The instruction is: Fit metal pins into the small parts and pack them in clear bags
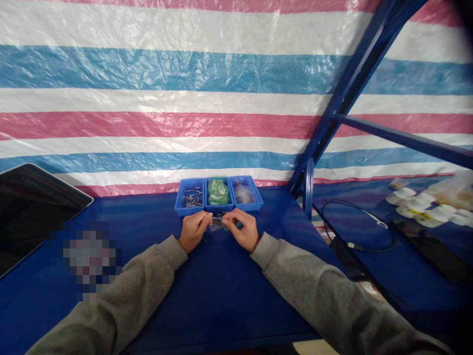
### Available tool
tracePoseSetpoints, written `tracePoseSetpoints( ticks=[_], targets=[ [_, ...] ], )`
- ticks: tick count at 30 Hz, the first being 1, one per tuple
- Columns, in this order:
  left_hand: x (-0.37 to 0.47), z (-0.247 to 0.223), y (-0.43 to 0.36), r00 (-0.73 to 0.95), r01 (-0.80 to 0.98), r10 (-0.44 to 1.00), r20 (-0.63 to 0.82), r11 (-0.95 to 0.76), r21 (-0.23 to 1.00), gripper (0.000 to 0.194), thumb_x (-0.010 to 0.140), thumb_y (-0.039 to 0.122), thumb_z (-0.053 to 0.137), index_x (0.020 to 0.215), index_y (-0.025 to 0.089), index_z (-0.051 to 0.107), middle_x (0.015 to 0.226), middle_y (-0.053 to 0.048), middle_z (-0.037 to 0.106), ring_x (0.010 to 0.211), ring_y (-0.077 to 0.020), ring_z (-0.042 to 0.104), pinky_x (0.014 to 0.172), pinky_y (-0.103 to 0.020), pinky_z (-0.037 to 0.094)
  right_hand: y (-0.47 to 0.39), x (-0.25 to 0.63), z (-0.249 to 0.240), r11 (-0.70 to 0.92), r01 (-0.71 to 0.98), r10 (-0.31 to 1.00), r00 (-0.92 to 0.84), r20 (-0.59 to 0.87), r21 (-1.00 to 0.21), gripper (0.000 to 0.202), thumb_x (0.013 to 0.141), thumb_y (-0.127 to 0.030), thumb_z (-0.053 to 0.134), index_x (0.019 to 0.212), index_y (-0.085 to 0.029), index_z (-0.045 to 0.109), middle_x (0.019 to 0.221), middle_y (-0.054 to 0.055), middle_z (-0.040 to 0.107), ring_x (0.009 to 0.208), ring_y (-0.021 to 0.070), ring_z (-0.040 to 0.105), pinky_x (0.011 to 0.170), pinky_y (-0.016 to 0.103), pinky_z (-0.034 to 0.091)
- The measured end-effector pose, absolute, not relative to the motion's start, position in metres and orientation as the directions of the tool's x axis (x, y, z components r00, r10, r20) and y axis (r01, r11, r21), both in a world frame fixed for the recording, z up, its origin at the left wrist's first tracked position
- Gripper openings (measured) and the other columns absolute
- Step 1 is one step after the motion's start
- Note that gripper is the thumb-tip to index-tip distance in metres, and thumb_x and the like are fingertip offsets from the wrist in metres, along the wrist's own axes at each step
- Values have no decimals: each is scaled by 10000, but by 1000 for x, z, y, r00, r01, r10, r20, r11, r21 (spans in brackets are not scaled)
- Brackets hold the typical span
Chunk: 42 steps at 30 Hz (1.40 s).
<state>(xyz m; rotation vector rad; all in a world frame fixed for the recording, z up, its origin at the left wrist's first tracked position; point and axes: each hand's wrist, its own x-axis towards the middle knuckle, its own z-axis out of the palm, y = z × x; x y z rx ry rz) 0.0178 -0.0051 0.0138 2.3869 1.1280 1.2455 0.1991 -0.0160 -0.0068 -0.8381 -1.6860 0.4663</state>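
Over the dark blue table, my left hand [192,230] and my right hand [242,230] face each other with fingertips pinched. Between them runs a thin metal rod [217,218], gripped at both ends; its exact kind is too small to make out. Just beyond my hands stand three blue bins in a row. Slim metal pieces [192,198] lie loose in the left bin [179,202]. Green packets [218,191] fill the middle one, and a clear plastic bag [244,193] sits in the right one. More small bits lie partly hidden below my fingers.
A large black screen [33,212] lies at the left, near a blurred-out patch [90,256]. On the right, a blue metal frame [340,103] slants upward. Past it are a black cable [354,250], white round pieces [421,207] and a dark flat object [430,251]. Striped sheeting [185,98] hangs behind.
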Motion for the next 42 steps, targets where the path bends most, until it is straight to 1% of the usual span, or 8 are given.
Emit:
tracePoseSetpoints(
  ticks=[11,16,22,30,34,37,40,42],
  targets=[
    [17,11,-5,339,539,734,588,-664,519,375,915,266,411,588,160,560,475,36,498,463,-68,497,533,-190,383,-16,199,-7,683,278,721,-106,685,-676,141,836,-284,562,870,-186,658,642,5,544,573,124,506,584,262,441],
    [17,12,-5,343,546,730,591,-667,506,372,913,252,419,577,158,549,470,39,493,456,-64,493,533,-189,379,-17,199,-5,692,274,711,-100,696,-668,146,836,-273,564,860,-177,672,632,10,546,566,124,504,576,261,440],
    [16,9,-5,412,540,667,620,-727,424,354,910,224,426,583,155,540,491,37,508,472,-62,492,547,-187,375,-17,200,-5,681,314,713,-76,697,-662,169,846,-280,550,857,-174,681,657,21,581,575,123,515,582,257,445],
    [15,8,-5,453,539,608,652,-769,343,309,897,218,458,610,152,549,525,28,540,500,-70,498,571,-197,377,-16,199,-6,680,351,703,-62,708,-644,172,857,-269,538,853,-175,683,706,34,621,593,126,534,596,258,447],
    [15,7,-5,453,526,610,650,-771,358,237,890,209,471,688,150,579,601,11,584,559,-81,534,601,-202,394,-17,200,-4,671,362,710,-62,701,-647,167,855,-268,540,832,-173,676,684,29,608,579,125,524,589,257,440],
    [16,7,-4,433,522,634,641,-756,395,173,894,204,461,800,146,594,699,-10,611,628,-93,558,635,-207,411,-17,200,-4,666,361,715,-61,697,-652,166,854,-267,539,818,-171,670,662,22,589,569,123,513,581,255,431],
    [16,7,-3,381,521,679,628,-719,461,147,898,213,455,894,150,587,750,-16,608,612,-86,540,620,-204,421,-16,200,-5,664,352,719,-61,692,-659,161,851,-268,541,806,-174,663,654,16,576,567,121,507,580,254,427],
    [16,6,-2,362,509,688,629,-711,485,143,897,217,456,895,154,584,745,-12,599,591,-81,526,608,-202,424,-16,200,-5,665,342,723,-71,687,-664,163,853,-273,537,799,-177,657,651,14,572,568,122,508,583,255,426]
  ],
)
